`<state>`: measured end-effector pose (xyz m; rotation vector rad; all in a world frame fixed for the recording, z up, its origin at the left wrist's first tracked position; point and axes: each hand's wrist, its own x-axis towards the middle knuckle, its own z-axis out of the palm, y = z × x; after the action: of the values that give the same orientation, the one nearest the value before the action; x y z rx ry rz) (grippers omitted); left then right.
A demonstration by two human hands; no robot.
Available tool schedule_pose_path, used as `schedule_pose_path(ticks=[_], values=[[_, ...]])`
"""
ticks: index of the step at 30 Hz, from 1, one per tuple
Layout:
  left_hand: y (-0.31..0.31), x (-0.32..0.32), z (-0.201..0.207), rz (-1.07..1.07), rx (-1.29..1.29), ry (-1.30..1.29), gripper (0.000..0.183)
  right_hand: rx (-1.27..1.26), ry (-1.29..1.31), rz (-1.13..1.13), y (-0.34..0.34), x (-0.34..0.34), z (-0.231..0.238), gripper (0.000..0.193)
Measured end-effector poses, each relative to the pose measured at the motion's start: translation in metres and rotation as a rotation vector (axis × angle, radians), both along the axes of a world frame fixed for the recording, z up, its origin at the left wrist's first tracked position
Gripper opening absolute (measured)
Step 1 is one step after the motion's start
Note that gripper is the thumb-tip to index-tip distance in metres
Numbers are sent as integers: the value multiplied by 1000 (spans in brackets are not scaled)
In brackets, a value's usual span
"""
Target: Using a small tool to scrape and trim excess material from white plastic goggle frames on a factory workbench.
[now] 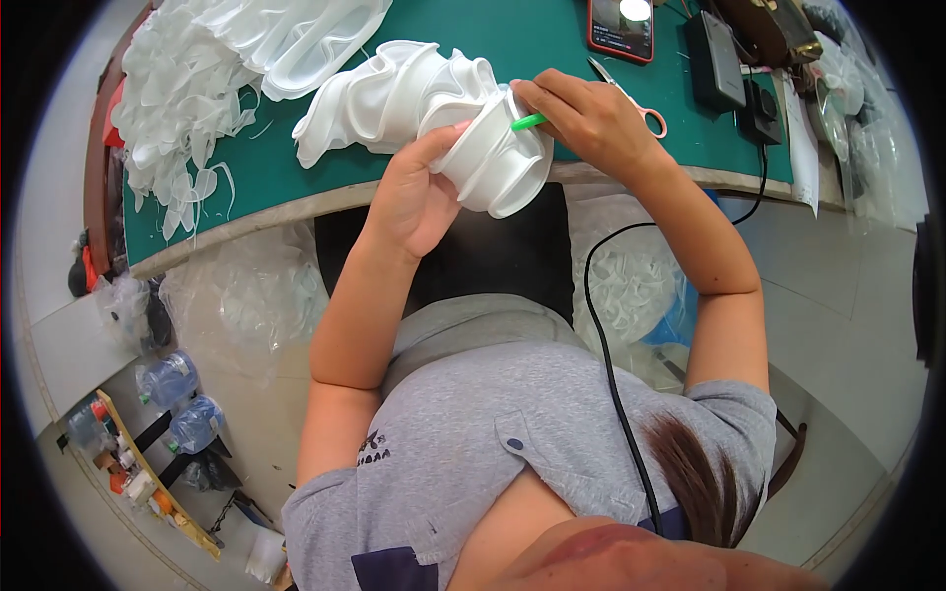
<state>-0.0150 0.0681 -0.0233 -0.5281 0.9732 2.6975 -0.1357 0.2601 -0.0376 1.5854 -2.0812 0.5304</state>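
Note:
A stack of white, wavy, ruffled plastic sheets point(394, 94) lies slantwise over the near edge of the table, its right end sticking out past it. My left hand point(414, 202) grips that end from below and the left, thumb on top. In my right hand point(591, 118) is a slim green tool point(529, 121), its tip at the sheets' outer edge; the fingers hide most of it, so its kind does not show. Scissors point(654, 120) with pinkish-orange handles lie just beyond my right hand, partly covered by it.
Thin white curled offcuts point(177, 98) heap up at the table's left, beside another stack of wavy white sheets point(310, 49). A phone point(621, 28) and black boxes point(715, 61) stand at the back right. A black cable point(599, 325) hangs across my right side. Plastic bags point(266, 286) sit below the table.

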Motion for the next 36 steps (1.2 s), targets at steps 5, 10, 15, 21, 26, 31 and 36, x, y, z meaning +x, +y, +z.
schedule_pose_path(ticks=[5, 10, 15, 21, 26, 31, 36], values=[[-5, 3, -2, 51, 121, -22, 30, -41, 21, 4, 2, 4, 7, 42], [-9, 6, -6, 89, 199, -19, 29, -164, 40, -11, 9, 11, 21, 37], [-12, 10, -11, 62, 193, 14, 38, -402, 115, -27, 19, 11, 45, 24], [-8, 18, -3, 123, 1, -15, 46, -487, -48, -6, 11, 6, 56, 18], [-10, 23, 0, 186, -128, 182, 49, -486, -344, 45, -5, 11, 64, 18], [-19, 24, -10, 216, 176, 180, 47, -466, -349, -55, -46, -35, 71, 16], [-29, 24, -11, 204, 353, 177, 46, 176, -668, -564, -55, -52, 83, 20]])
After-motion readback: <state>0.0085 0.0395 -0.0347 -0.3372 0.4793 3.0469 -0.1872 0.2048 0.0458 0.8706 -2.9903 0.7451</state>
